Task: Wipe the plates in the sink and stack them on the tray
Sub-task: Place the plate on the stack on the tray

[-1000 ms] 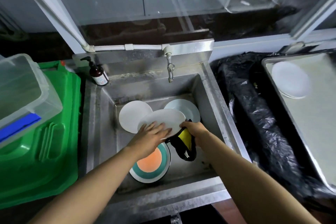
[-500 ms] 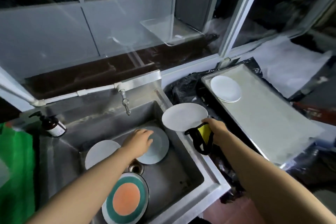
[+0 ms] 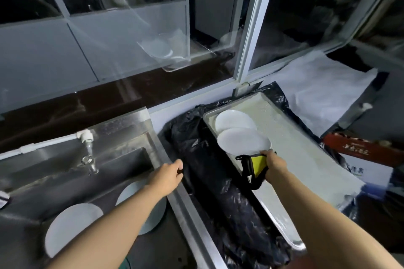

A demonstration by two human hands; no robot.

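Stacking step: right hand (image 3: 273, 165) gripped white plate (image 3: 243, 143) and cloth (image 3: 254, 167) over tray (image 3: 306, 159); lowering onto the stacked plate (image 3: 234, 121) was due; left hand (image 3: 168, 176) loosely curled, empty.

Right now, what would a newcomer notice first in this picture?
Most striking is the white plate that the right hand holds over the metal tray, together with a yellow-and-black cloth, partly above another white plate lying there. The left hand hovers by the steel sink's right rim, with two more plates inside.
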